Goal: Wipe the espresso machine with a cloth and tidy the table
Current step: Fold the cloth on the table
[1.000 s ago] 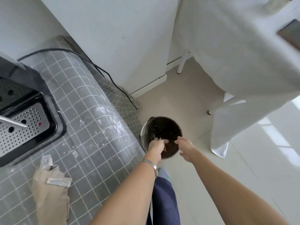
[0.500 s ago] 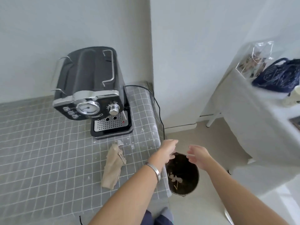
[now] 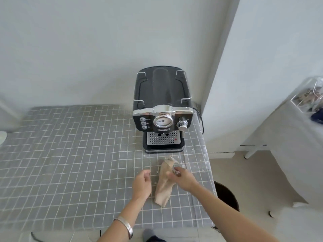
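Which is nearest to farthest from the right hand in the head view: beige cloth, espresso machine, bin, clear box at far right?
From the right hand:
1. Beige cloth, on the table, at the fingertips.
2. Bin, on the floor, right of the table edge.
3. Espresso machine, at the back of the table.
4. Clear box, on the white-covered stand at far right.

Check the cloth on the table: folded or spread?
Folded or bunched: the cloth lies as a narrow strip on the table, the right hand on it.

Bare forearms, no sleeves, silver bangle (image 3: 125,227) on left wrist
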`<move>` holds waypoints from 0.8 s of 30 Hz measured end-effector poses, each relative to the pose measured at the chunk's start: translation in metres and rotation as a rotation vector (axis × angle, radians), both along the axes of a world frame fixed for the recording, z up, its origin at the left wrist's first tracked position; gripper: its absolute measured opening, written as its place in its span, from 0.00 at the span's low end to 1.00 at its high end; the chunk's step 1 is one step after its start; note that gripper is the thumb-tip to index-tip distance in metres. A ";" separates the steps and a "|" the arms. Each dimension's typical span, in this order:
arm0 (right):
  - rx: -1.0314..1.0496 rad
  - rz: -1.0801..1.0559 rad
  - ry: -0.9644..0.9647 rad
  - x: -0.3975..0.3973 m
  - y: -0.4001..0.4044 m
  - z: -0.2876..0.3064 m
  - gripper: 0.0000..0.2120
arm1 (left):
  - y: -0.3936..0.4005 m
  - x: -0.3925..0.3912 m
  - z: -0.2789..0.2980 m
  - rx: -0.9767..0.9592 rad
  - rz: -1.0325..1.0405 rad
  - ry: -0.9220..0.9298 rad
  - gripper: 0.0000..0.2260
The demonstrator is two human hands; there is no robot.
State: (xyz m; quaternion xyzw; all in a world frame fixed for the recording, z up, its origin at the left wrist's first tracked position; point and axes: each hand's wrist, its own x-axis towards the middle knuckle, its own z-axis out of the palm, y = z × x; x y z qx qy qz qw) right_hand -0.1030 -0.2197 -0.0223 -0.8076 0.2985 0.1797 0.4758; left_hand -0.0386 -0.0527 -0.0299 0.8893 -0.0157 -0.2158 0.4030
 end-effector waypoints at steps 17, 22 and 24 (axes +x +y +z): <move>0.369 -0.029 -0.186 0.009 0.014 0.065 0.15 | 0.028 0.073 0.022 -0.612 -0.400 0.734 0.23; -0.011 0.023 -0.024 0.008 -0.002 0.071 0.23 | 0.025 0.067 0.037 -0.627 -0.380 0.635 0.19; -0.044 0.057 0.017 0.006 -0.007 0.070 0.21 | 0.024 0.063 0.039 -0.496 -0.509 0.538 0.16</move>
